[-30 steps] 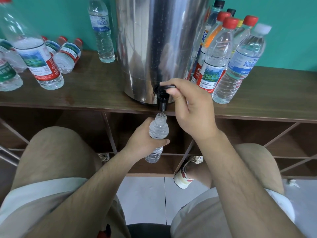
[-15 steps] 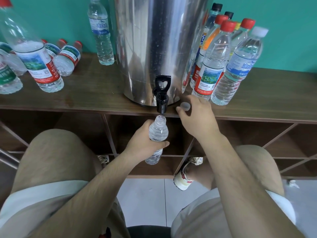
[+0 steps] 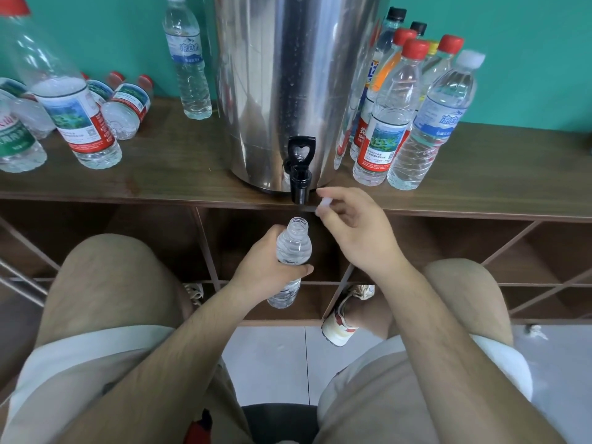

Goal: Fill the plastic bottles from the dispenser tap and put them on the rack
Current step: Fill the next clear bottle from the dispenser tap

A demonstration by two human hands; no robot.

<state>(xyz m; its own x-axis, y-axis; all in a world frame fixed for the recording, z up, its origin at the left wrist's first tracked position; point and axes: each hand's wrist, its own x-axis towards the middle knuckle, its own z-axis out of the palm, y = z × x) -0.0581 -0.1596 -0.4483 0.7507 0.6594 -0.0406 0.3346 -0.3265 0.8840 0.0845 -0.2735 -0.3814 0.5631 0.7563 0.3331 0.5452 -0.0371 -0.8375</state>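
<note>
Head view, nearest first: the person sits with knees apart in beige shorts (image 3: 105,283), and both forearms reach forward through the gap. The left hand (image 3: 266,267) wraps fingers and thumb round the shoulder of a small clear plastic bottle (image 3: 293,248). It holds the bottle upright, with the open mouth straight below the spout so that any drip would fall inside. The bottle looks filled close to the neck, though clear water in clear plastic is hard to read.

Just right of the mouth and slightly above it, the right hand (image 3: 358,232) pinches a small white screw cap (image 3: 323,205) between thumb and forefinger, apart from the bottle. I judge capping to be the step in hand, with racking to follow.

Beyond the hands, the black plastic tap (image 3: 300,174) overhangs the front edge of the brown wooden rack (image 3: 160,174), which lets a bottle fit beneath it. Its lever stands upright and no stream shows, so it seems closed. The tall stainless-steel dispenser (image 3: 288,75) stands at that edge for the same reason. Open compartments lie under the rack top.

Farther back, a cluster of capped upright bottles (image 3: 384,129) stands right of the dispenser. On the left are red-labelled bottles (image 3: 73,116), some of them lying on their sides.
</note>
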